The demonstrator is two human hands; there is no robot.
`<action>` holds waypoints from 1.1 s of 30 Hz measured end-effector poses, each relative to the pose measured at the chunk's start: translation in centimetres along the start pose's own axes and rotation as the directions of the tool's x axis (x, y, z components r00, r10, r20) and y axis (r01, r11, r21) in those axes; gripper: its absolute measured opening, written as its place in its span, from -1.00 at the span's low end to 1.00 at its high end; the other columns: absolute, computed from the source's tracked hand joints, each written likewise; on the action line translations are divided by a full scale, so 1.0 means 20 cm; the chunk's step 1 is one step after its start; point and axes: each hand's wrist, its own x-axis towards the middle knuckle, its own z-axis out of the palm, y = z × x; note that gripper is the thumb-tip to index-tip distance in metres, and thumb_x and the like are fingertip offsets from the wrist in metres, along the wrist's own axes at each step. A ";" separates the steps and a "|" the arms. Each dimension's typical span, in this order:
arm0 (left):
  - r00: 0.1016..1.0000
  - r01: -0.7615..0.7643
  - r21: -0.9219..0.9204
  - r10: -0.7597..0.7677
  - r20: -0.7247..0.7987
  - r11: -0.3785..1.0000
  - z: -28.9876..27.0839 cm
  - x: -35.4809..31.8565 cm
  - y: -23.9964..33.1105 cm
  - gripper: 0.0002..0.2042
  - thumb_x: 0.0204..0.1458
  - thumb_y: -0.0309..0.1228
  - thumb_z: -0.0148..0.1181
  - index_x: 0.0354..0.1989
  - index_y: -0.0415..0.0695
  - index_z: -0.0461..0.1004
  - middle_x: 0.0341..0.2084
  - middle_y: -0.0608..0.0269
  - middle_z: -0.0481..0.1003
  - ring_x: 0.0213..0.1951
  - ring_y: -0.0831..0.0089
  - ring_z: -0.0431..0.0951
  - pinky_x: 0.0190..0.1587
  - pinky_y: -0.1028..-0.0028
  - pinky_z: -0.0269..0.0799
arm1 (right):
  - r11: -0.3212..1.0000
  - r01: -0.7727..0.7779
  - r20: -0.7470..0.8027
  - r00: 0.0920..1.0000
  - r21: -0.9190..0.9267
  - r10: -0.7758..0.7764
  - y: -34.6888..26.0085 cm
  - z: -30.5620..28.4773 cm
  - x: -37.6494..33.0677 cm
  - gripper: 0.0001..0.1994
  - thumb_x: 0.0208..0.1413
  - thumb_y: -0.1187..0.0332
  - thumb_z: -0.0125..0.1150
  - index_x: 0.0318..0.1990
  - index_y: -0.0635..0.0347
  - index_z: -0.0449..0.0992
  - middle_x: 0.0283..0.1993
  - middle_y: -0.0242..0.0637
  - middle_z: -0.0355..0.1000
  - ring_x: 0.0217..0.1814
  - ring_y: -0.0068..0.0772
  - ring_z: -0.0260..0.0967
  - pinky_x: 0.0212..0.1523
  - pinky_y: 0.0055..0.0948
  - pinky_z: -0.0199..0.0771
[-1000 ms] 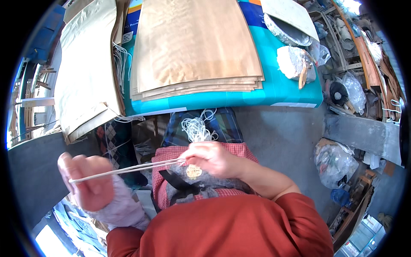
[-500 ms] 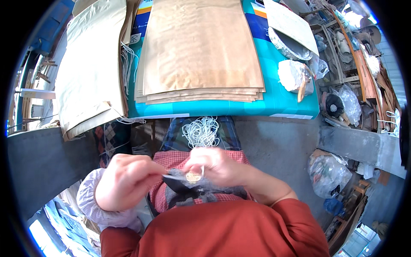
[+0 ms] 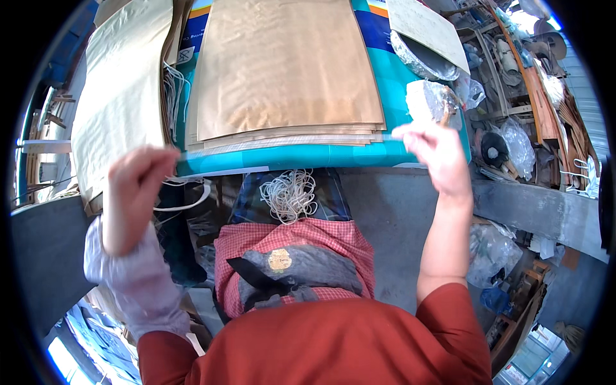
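Observation:
My left hand (image 3: 136, 189) is closed in a pinch near the front corner of the left-hand paper pile (image 3: 119, 96). A white cord (image 3: 199, 200) hangs in a loop from it. My right hand (image 3: 437, 157), also pinched, is raised over the table's right front edge. A pale blurred streak, apparently the cord pulled out straight, runs between both hands across the front of the brown paper stack (image 3: 289, 70). On my lap lies a tangled heap of white cord (image 3: 289, 196).
A turquoise printed cover (image 3: 289, 157) lies under the paper. At the table's right are a plastic-wrapped lump (image 3: 431, 102), a plastic-lined bowl (image 3: 423, 61) and a pale sheet (image 3: 427, 29). More cords (image 3: 174, 96) hang between the piles. A bulging clear bag (image 3: 494, 253) stands right, below the grey ledge.
Both hands have moved up and far apart from close together in front of my waist. The cord now seems stretched between them. The view has shifted slightly.

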 end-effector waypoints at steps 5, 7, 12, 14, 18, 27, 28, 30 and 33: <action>0.992 0.049 -0.131 -0.063 -0.107 0.990 0.33 0.34 -0.53 -0.87 -0.05 -0.51 0.23 -0.35 -0.30 0.58 -0.53 0.15 0.55 -0.47 0.50 0.53 -0.36 0.53 0.40 | 0.997 -0.046 -0.120 0.992 -0.069 0.037 0.39 -0.03 0.42 -0.91 0.01 0.49 0.25 -0.35 0.34 0.56 -0.41 -0.39 0.48 -0.34 -0.64 0.36 -0.25 -0.60 0.38; 0.972 0.223 -0.147 -0.231 -0.037 0.964 0.46 0.38 -0.57 -0.88 -0.07 -0.50 0.24 -0.37 -0.29 0.58 -0.53 0.13 0.55 -0.46 0.47 0.54 -0.33 0.51 0.42 | 0.984 -0.077 -0.076 0.995 -0.161 0.066 0.61 -0.01 0.51 -0.90 -0.02 0.46 0.28 -0.39 0.31 0.54 -0.47 -0.42 0.46 -0.39 -0.67 0.34 -0.33 -0.59 0.36; 0.983 0.076 -0.013 -0.077 -0.167 0.997 0.59 0.35 -0.62 -0.92 -0.10 -0.51 0.25 -0.42 -0.24 0.59 -0.51 0.15 0.50 -0.43 0.30 0.52 -0.34 0.44 0.41 | 0.960 -0.115 -0.119 0.989 -0.253 0.087 0.72 0.00 0.46 -0.84 -0.12 0.42 0.36 -0.44 0.26 0.49 -0.42 -0.34 0.42 -0.39 -0.53 0.34 -0.33 -0.50 0.39; 0.969 -0.073 0.226 0.123 -0.215 0.971 0.58 0.34 -0.60 -0.91 -0.17 -0.53 0.27 -0.44 -0.22 0.56 -0.47 0.17 0.44 -0.33 0.22 0.48 -0.26 0.36 0.39 | 0.933 -0.021 -0.126 0.992 -0.360 -0.026 0.69 0.02 0.45 -0.78 -0.19 0.40 0.42 -0.44 0.24 0.46 -0.34 -0.30 0.39 -0.32 -0.45 0.34 -0.28 -0.44 0.40; 0.878 -0.183 0.556 0.389 -0.278 0.811 0.59 0.33 -0.48 -0.80 -0.21 -0.60 0.23 -0.35 -0.16 0.47 -0.34 0.16 0.43 -0.29 0.15 0.46 -0.23 0.33 0.39 | 0.879 -0.150 -0.189 0.979 -0.453 0.069 0.66 0.10 0.46 -0.60 -0.36 0.36 0.55 -0.40 0.20 0.39 -0.26 -0.24 0.30 -0.26 -0.32 0.29 -0.21 -0.35 0.38; 0.957 -0.289 0.184 0.279 0.079 0.939 0.54 0.33 -0.51 -0.72 -0.12 -0.60 0.15 -0.15 -0.28 0.51 -0.23 0.13 0.45 -0.12 0.16 0.42 -0.04 0.32 0.38 | 0.682 0.472 -0.022 0.813 -0.558 -0.581 0.63 0.21 0.47 -0.81 -0.16 0.55 0.36 -0.31 0.17 0.58 -0.29 -0.30 0.46 -0.26 -0.31 0.44 -0.26 -0.43 0.47; 0.962 -0.257 0.113 0.243 0.127 0.960 0.51 0.34 -0.49 -0.68 -0.15 -0.57 0.21 -0.14 -0.29 0.51 -0.23 0.13 0.45 -0.12 0.18 0.42 -0.04 0.33 0.36 | 0.780 0.418 -0.036 0.872 -0.465 -0.489 0.61 0.20 0.47 -0.85 -0.14 0.55 0.35 -0.34 0.20 0.59 -0.33 -0.30 0.46 -0.30 -0.35 0.43 -0.29 -0.46 0.45; 0.960 -0.173 -0.014 0.171 0.223 0.985 0.46 0.39 -0.49 -0.65 -0.21 -0.51 0.33 -0.17 -0.29 0.54 -0.27 0.15 0.46 -0.17 0.24 0.44 -0.07 0.37 0.36 | 0.945 0.210 -0.072 0.969 -0.250 -0.234 0.57 0.19 0.50 -0.96 -0.05 0.55 0.31 -0.41 0.27 0.58 -0.44 -0.29 0.44 -0.41 -0.51 0.37 -0.39 -0.55 0.35; 0.965 0.226 -0.055 -0.216 0.148 0.973 0.47 0.45 -0.54 -0.83 -0.15 -0.44 0.33 -0.43 -0.30 0.57 -0.48 0.16 0.47 -0.41 0.30 0.49 -0.28 0.41 0.40 | 0.981 0.039 -0.151 0.986 -0.189 -0.068 0.57 0.22 0.59 -0.89 -0.04 0.42 0.34 -0.45 0.26 0.56 -0.47 -0.32 0.44 -0.46 -0.51 0.36 -0.43 -0.53 0.35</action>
